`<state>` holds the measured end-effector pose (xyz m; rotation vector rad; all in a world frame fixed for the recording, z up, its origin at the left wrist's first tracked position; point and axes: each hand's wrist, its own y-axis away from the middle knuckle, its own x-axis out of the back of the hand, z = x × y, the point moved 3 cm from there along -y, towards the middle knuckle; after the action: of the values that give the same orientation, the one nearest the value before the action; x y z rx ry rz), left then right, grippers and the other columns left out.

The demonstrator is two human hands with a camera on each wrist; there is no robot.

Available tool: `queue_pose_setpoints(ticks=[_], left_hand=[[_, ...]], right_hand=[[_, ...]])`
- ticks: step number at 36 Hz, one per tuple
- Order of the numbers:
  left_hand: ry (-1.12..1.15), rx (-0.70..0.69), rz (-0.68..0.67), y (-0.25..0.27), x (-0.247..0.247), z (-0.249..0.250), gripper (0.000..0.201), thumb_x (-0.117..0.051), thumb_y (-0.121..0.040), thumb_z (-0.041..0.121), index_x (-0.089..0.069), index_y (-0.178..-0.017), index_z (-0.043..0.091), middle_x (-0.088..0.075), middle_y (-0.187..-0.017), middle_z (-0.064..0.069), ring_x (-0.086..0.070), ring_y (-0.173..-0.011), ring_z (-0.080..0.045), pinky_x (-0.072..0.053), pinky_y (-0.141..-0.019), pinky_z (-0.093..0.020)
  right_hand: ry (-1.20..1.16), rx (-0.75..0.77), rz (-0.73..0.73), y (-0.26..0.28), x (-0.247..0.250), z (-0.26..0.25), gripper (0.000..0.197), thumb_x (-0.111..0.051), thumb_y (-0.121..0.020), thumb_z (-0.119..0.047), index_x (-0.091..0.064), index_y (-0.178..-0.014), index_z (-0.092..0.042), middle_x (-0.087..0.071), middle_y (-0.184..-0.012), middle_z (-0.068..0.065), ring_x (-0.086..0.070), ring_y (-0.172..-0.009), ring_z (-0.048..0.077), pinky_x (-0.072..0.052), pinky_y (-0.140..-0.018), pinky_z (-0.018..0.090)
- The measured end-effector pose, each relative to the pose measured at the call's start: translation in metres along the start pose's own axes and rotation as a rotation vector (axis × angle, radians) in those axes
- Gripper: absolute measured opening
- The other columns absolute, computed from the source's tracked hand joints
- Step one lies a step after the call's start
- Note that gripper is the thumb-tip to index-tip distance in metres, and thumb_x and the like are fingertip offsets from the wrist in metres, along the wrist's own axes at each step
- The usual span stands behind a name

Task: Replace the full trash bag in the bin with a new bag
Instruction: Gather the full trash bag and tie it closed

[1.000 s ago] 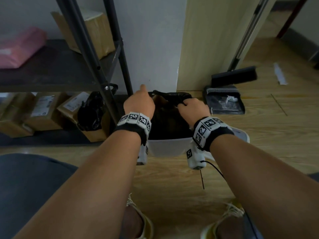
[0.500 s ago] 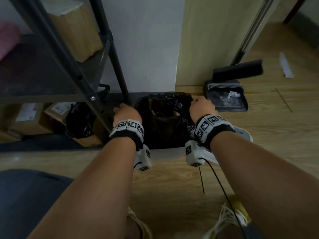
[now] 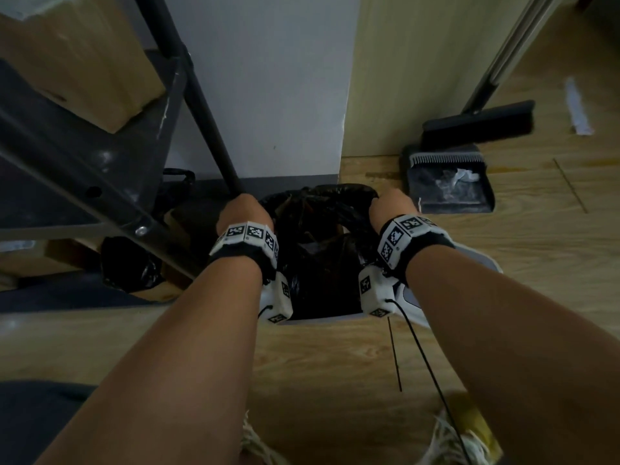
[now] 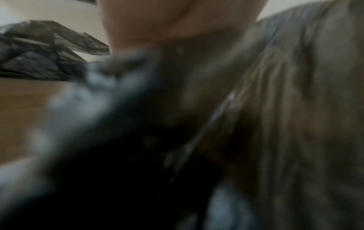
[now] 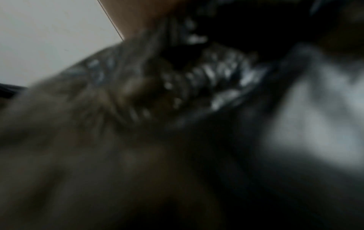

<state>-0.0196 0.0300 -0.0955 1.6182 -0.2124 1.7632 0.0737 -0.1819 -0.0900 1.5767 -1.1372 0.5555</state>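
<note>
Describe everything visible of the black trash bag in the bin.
The black, glossy, crinkled plastic trash bag sits inside the white plastic bin on the wooden floor, its mouth open and rolled at the rim. Brownish contents show inside. The left hand and right hand each hold its top edge at opposite sides, though the left grip is hidden.

Blurred crinkled black trash bag (image 5: 197,80) fills view.

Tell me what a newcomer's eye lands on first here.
Two bare forearms reach down to a black trash bag in a white bin on the wood floor, the left hand and right hand gripping its rolled rim on opposite sides. Beyond the right hand stand a dustpan and broom.
</note>
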Motion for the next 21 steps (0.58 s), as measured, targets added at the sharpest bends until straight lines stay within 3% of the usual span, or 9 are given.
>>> queue_pose_setpoints(ticks=[3,10,15,18,21], left_hand=[[-0.026,0.007,0.006,-0.001,0.002,0.003,0.027,-0.048,-0.096,0.01,-0.065,-0.111,-0.004,-0.065,-0.118,-0.021,-0.062,-0.111,-0.036,-0.05,-0.088,-0.039],[-0.067,0.007,0.057,-0.002,0.002,0.0,0.027,-0.049,-0.098,0.012,-0.063,-0.116,-0.001,-0.064,-0.119,-0.018,-0.061,-0.113,-0.034,-0.049,-0.086,-0.039],[-0.088,-0.041,0.095,-0.002,0.001,0.002,0.03,-0.045,-0.095,0.004,-0.062,-0.119,0.001,-0.063,-0.122,-0.018,-0.059,-0.115,-0.034,-0.05,-0.087,-0.041],[-0.031,-0.144,0.151,0.0,-0.001,0.005,0.027,-0.046,-0.094,0.005,-0.062,-0.115,0.004,-0.061,-0.121,-0.018,-0.058,-0.115,-0.034,-0.05,-0.09,-0.043],[0.066,-0.243,0.146,0.007,-0.001,0.009,0.023,-0.047,-0.094,0.006,-0.063,-0.111,0.005,-0.061,-0.119,-0.018,-0.059,-0.113,-0.034,-0.048,-0.093,-0.041]], right_hand=[[-0.011,-0.012,0.034,-0.003,0.002,0.0,0.024,-0.047,-0.096,-0.014,-0.063,-0.107,0.0,-0.063,-0.12,0.019,-0.057,-0.115,0.035,-0.037,-0.107,0.05],[0.037,-0.016,0.134,-0.01,0.007,0.003,0.025,-0.048,-0.095,-0.015,-0.063,-0.11,-0.002,-0.064,-0.12,0.018,-0.058,-0.114,0.035,-0.037,-0.106,0.047],[0.032,0.033,0.168,-0.01,0.006,-0.003,0.022,-0.048,-0.095,-0.015,-0.061,-0.11,-0.004,-0.063,-0.12,0.017,-0.055,-0.117,0.035,-0.036,-0.106,0.046],[0.0,0.116,0.182,-0.005,0.006,-0.01,0.024,-0.047,-0.096,-0.016,-0.058,-0.115,-0.006,-0.062,-0.12,0.017,-0.055,-0.116,0.035,-0.037,-0.101,0.042],[-0.048,0.198,0.156,0.004,0.006,-0.017,0.022,-0.048,-0.094,-0.011,-0.059,-0.113,-0.008,-0.063,-0.118,0.017,-0.058,-0.111,0.034,-0.043,-0.087,0.034]])
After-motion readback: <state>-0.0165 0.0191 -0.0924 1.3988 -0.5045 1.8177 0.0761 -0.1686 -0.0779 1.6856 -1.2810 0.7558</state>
